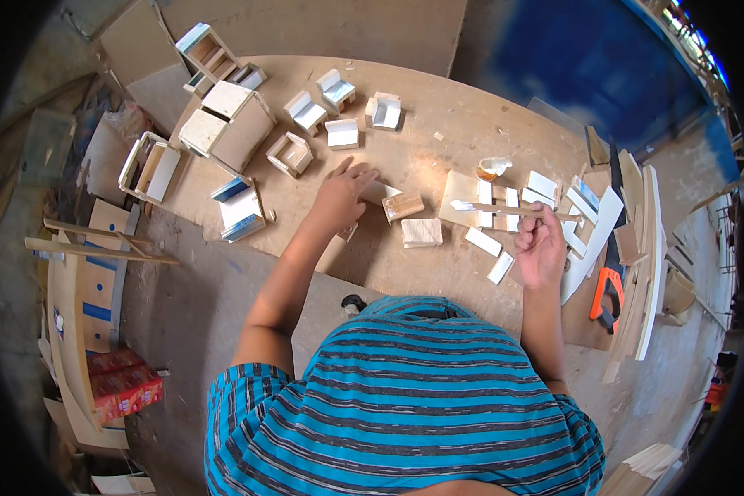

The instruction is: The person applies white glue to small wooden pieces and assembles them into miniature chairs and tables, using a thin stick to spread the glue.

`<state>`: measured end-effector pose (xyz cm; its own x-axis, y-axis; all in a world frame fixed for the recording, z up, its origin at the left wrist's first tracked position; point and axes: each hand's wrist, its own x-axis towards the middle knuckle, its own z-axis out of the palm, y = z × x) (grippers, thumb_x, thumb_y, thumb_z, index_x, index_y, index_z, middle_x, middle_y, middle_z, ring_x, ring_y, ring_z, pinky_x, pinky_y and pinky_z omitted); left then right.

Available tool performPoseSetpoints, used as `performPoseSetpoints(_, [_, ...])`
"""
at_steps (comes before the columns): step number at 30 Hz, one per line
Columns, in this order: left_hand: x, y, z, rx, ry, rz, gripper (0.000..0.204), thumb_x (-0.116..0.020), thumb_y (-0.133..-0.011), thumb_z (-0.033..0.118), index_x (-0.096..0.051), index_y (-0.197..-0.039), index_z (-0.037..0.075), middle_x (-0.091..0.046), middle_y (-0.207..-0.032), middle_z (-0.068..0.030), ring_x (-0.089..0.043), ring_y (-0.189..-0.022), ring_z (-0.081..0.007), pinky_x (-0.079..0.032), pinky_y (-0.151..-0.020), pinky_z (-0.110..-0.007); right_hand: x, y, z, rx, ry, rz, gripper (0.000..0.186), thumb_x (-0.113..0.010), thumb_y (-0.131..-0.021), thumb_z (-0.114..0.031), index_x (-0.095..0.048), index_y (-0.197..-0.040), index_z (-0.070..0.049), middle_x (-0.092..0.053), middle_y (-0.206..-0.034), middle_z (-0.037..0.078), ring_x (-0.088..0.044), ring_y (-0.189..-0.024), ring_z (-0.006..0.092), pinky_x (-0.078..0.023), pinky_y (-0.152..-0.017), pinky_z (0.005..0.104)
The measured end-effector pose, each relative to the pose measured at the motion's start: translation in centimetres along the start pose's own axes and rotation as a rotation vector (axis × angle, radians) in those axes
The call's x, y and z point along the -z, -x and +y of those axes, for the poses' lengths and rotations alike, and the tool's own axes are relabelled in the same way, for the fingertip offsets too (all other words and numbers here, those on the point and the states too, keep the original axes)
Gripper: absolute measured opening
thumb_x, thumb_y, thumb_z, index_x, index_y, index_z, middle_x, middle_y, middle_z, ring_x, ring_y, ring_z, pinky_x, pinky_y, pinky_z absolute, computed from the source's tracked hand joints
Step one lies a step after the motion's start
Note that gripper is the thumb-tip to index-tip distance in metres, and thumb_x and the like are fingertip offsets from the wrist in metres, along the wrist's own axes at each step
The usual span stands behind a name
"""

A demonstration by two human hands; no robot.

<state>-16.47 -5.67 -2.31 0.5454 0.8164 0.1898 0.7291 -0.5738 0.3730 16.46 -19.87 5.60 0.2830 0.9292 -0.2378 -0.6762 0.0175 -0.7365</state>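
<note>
My right hand (541, 248) grips a thin wooden stick (504, 210), its left end coated in white, above several white-faced wood pieces (542, 183). My left hand (339, 198) is over the table's near edge with its fingers spread, next to a pale wood piece (380, 192); its palm side is hidden. To its right sit a small wooden block-like piece (403, 206) and a pale wood block (422, 233). Just beyond the white-faced pieces is a small cup (493, 169) with white stuff at its rim.
Miniature chairs (306, 113) and a small cabinet (227, 124) occupy the table's far left. A handsaw with an orange handle (608, 298) lies among wood strips (646, 264) at the right. Red packages (122, 384) are stacked at the lower left.
</note>
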Motion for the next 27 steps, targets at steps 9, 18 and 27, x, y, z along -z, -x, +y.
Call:
performPoseSetpoints(9, [1.0,-1.0,-1.9,0.018,-0.094,0.095,0.046,-0.065,-0.074,0.011,-0.061,-0.119,0.005,-0.064,-0.116,-0.0134,-0.057,-0.110,-0.0360,-0.048,-0.094,-0.041,0.7,0.3,-0.6,0.029,-0.027,0.017,0.021,-0.055,-0.097,-0.029,-0.057,-0.104,-0.009,-0.054,-0.071,0.000,-0.047,-0.058,0.0095,-0.036,-0.051,0.0215])
performPoseSetpoints(18, [2.8,0.4,-0.7,0.543,1.306,-0.125,0.053,-0.037,-0.103,0.041,-0.052,-0.123,-0.006,-0.064,-0.090,-0.0160,-0.063,-0.075,-0.0244,-0.050,-0.065,-0.034,1.1,0.2,-0.2,0.052,-0.008,0.023,0.025,-0.055,-0.097,-0.031,-0.058,-0.104,-0.007,-0.055,-0.070,0.001,-0.048,-0.058,0.0091,-0.036,-0.052,0.0217])
performPoseSetpoints(27, [2.3,2.3,3.2,0.257,1.668,-0.184,0.056,-0.044,-0.099,0.043,-0.050,-0.130,-0.003,-0.064,-0.107,-0.0128,-0.060,-0.095,-0.0218,-0.049,-0.081,-0.036,0.4,0.6,-0.2,0.053,-0.023,-0.013,0.030,-0.057,-0.097,-0.033,-0.058,-0.104,-0.004,-0.057,-0.070,0.004,-0.051,-0.060,0.0106,-0.038,-0.052,0.0225])
